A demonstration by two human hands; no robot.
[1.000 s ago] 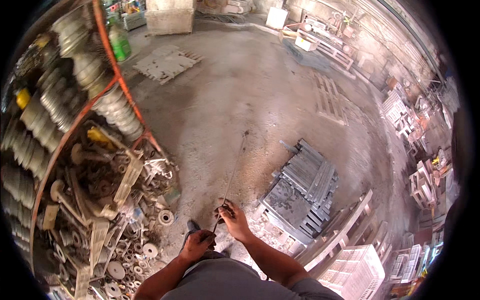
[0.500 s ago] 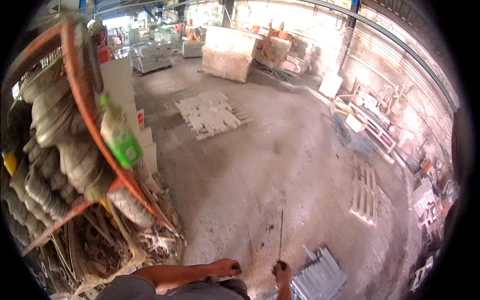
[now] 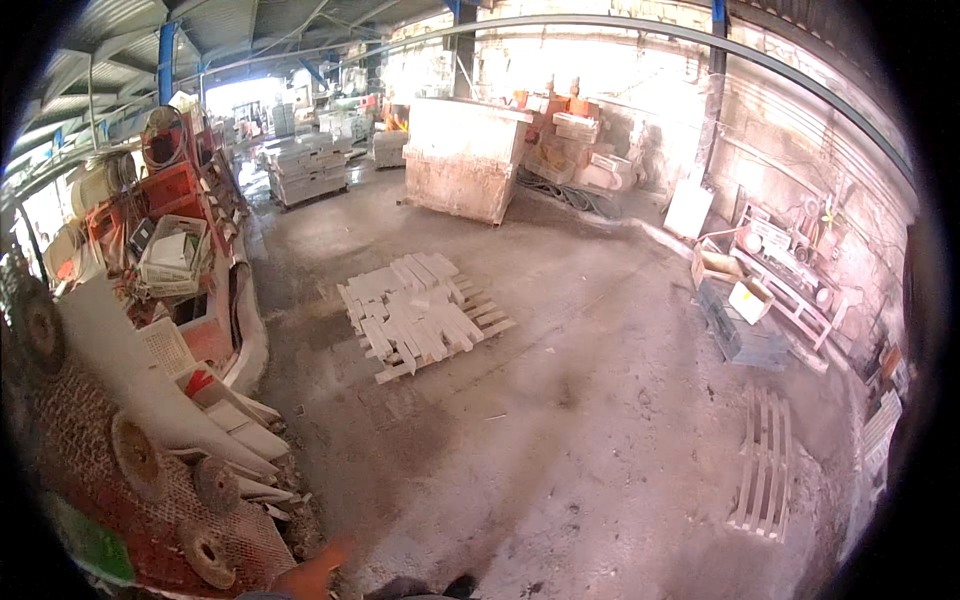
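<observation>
Only a small part of my left hand (image 3: 316, 573) shows at the lower edge, smeared by motion. Its fingers cannot be made out, nor whether it holds anything. It is nearest to a mesh panel (image 3: 250, 525) on the left, where several round, worn discs (image 3: 138, 456) hang. My right hand is out of the picture. Dark rounded shapes, perhaps my shoe tips (image 3: 461, 586), peek in at the bottom.
A pallet of pale stone strips (image 3: 415, 315) lies ahead on the dusty floor. Further off stands a large, stained pale bin (image 3: 462, 160). A wooden pallet (image 3: 765, 465) lies at right, near grey slabs (image 3: 740, 335). Crates (image 3: 175, 255) and leaning boards (image 3: 150, 375) line the left.
The view has moved forward past the orange-framed rack and green bottle. My right hand, with a thin rod, has left the picture. My left hand now shows lower and further left.
</observation>
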